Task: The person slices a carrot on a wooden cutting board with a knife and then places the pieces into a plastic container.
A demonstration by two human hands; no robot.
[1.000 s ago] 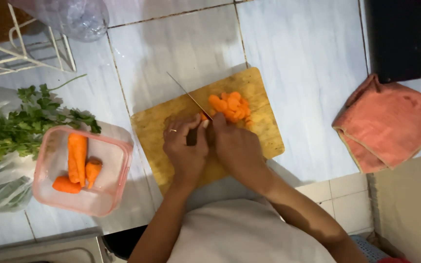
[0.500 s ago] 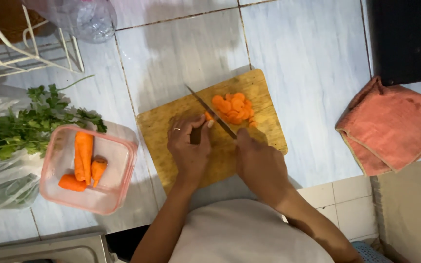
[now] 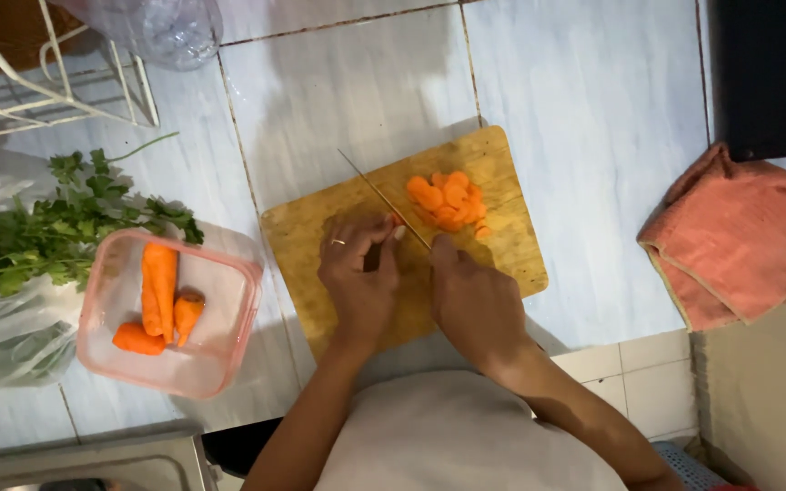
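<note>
A wooden cutting board lies on the tiled counter. On its far right part sits a pile of carrot slices. My right hand grips a knife whose thin blade runs diagonally up and left across the board. My left hand, a ring on one finger, is curled over a piece of carrot, pressing it to the board; only an orange tip shows beside the blade.
A pink plastic container with three carrot pieces sits left of the board. Leafy green herbs in a clear plastic bag lie further left. A white wire rack is at top left, a pink cloth at right.
The knife has shifted slightly back along the carrot and both hands stay on the board. The view moved a little; the slice pile looks unchanged.
</note>
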